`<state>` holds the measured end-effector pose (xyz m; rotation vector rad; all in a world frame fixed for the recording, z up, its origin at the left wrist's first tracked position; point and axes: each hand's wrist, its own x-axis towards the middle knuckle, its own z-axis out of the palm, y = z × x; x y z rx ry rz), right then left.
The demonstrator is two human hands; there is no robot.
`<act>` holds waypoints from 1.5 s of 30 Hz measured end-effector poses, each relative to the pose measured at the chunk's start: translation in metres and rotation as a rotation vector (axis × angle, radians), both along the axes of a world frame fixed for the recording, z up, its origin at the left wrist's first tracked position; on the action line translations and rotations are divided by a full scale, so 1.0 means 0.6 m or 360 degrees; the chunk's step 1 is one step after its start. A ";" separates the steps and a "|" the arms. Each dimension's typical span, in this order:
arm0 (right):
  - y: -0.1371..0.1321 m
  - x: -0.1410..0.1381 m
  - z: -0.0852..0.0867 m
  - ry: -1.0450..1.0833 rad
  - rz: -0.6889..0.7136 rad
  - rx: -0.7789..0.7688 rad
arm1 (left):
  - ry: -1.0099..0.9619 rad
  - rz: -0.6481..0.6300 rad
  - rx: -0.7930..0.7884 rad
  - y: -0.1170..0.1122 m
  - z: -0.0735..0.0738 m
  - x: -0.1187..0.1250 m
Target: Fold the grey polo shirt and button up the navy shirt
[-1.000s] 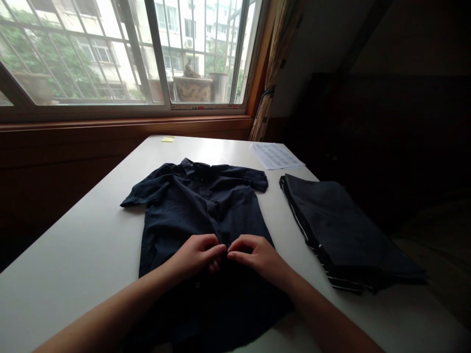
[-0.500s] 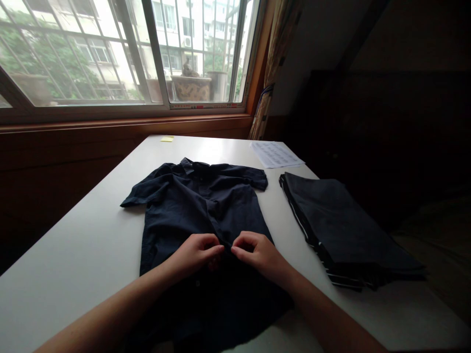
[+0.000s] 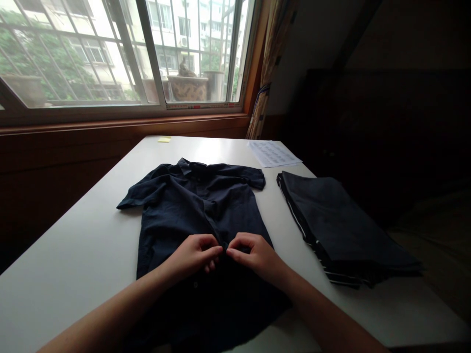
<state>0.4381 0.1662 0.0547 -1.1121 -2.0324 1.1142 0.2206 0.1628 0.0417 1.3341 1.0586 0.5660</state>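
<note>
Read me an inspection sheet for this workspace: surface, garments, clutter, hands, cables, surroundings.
Surface: white table, brighter at the far end.
Garments: dark short-sleeved shirt laid out, collar away from the person; layered dark cloth to its right.
Clutter: yellow note and printed paper near the far edge.
Hands: left hand and right hand at the shirt's front, fingertips close together; grip unclear.
Cables: nothing seen.
Surroundings: window with bars outside, patterned curtain; right side too dark.

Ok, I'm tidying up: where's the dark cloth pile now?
In the head view, the dark cloth pile lies on the table, right of the navy shirt, nearer than the printed paper.
</note>
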 end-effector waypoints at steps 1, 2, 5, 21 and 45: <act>0.000 0.000 0.000 0.0004 -0.0002 0.0002 | 0.0013 0.0002 0.0003 0.001 0.001 0.000; 0.000 0.001 -0.001 0.0006 -0.0004 0.0004 | 0.0028 0.0005 0.0004 0.001 0.002 0.000; 0.001 0.002 -0.001 0.0003 -0.0007 0.0007 | 0.0063 0.0007 0.0006 0.002 0.005 0.001; 0.003 0.003 0.001 0.0010 -0.0110 0.0018 | 0.0075 0.0007 -0.0011 0.003 0.001 -0.003; -0.021 0.009 0.008 0.0024 0.0145 0.0548 | 0.0018 -0.0006 0.0000 0.004 0.001 -0.009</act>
